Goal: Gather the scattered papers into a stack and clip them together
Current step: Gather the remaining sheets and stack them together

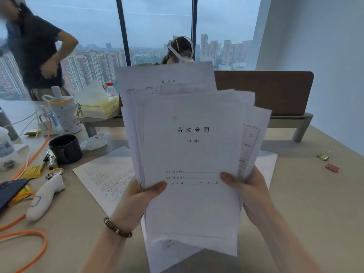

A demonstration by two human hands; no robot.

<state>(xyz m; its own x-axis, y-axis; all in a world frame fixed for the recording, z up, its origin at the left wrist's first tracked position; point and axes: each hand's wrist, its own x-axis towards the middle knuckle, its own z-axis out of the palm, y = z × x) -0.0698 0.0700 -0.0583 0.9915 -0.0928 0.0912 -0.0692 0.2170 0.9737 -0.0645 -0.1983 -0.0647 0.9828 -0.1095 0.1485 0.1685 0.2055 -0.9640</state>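
I hold a loose, uneven stack of white printed papers [189, 154] upright above the table, its sheets fanned and misaligned. My left hand [136, 198] grips the stack's left edge, thumb on the front sheet. My right hand [248, 190] grips the right edge, thumb on the front too. One printed sheet [106, 180] still lies flat on the table behind the stack at the left, and the corner of another sheet [267, 164] shows at the right. A red binder clip [332, 167] and a gold binder clip [323, 157] lie on the table far right.
Left of the papers stand a black mug [66, 148], a white handheld device [44, 196], a dark phone [10, 191], orange cables [29, 233], a tissue box [98, 107] and a bottle [65, 115]. A brown divider [275, 91] crosses the desk. Two people are beyond.
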